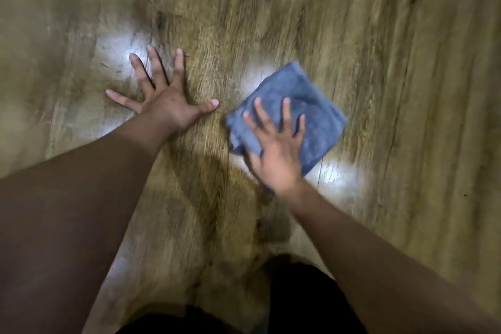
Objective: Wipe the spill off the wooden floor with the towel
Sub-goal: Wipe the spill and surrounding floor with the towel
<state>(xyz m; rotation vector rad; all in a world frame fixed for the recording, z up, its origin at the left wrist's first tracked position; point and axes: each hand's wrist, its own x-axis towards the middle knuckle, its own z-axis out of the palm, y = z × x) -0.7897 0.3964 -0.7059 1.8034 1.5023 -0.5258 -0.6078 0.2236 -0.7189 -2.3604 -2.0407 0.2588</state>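
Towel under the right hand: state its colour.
The towel is a plain greyish blue with no pattern, folded flat under the right hand; the head view shows it.

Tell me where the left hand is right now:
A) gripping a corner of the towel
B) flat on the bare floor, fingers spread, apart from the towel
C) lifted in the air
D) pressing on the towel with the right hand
B: the left hand lies splayed on the wooden floor, clear of the blue towel, which only the right hand presses.
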